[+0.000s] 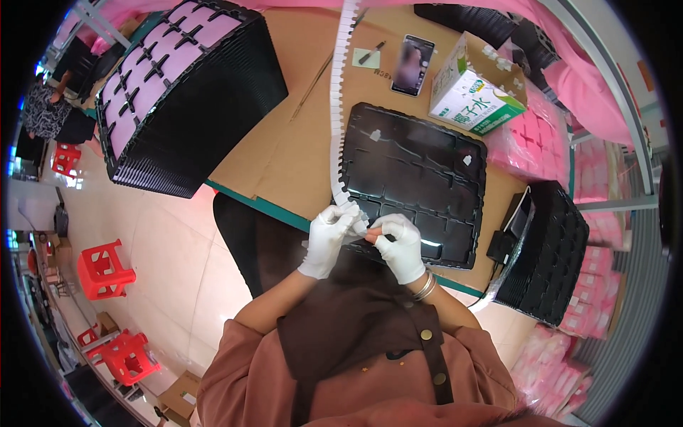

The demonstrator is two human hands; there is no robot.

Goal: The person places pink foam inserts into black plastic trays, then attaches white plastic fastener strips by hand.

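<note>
A long white strip (336,107) with notched edges runs from the far side of the table down to my hands. In a white glove, my left hand (329,238) pinches the strip close to its near end. My right hand (400,245), gloved with some fingertips bare, is closed at the strip's end beside the left; the fingers partly hide what lies between them. Just beyond and under the hands lies a black moulded plastic tray (420,171). Two small whitish pieces rest on it, one a white piece (467,161) toward the right.
A tall stack of black trays (206,107) with pink sheets stands left. Beyond the tray are a phone (413,65), a pen (371,53) on paper and an open carton (473,96). More black trays (546,249) stand right. Red stools (105,270) and a person (53,110) are left.
</note>
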